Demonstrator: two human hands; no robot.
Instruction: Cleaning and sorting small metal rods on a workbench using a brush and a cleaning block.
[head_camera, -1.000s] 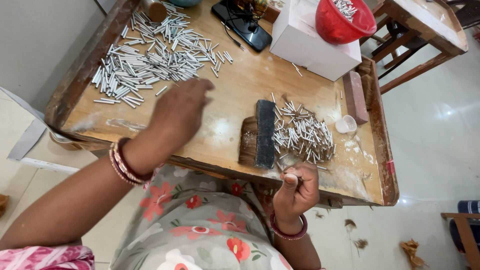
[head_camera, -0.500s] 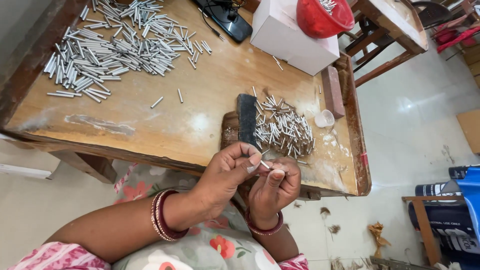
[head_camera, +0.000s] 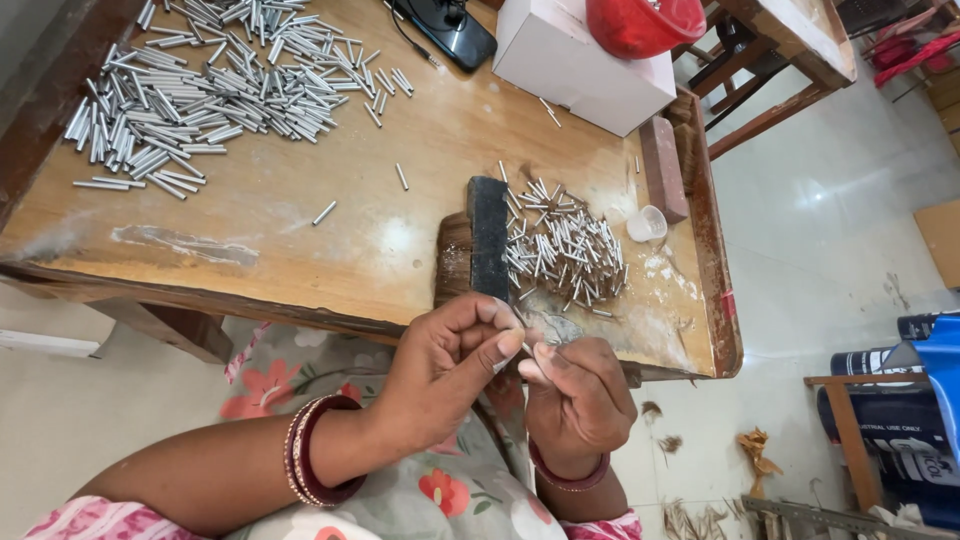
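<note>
A small metal pin (head_camera: 527, 349) sits pinched between both hands' fingertips, just off the wooden table's (head_camera: 300, 240) near edge. The left hand (head_camera: 450, 355) curls around it; the right hand (head_camera: 580, 395), half-clenched, grips its other end, wrists bent inward.

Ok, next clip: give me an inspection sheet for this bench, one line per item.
Surface: worn wooden table with a raised edge, pale smears near the front.
Job's things: a small metal tube pinched between both hands; small tube pile beside a dark block; large tube pile at far left.
Clutter: white box, red bowl, brick-coloured block, clear cup.
Hands: left hand and right hand meet fingertip to fingertip at the table's near edge.
Cables: thin black lead by a black device.
Surroundings: pale tiled floor, scraps on it, blue drums at right.
</note>
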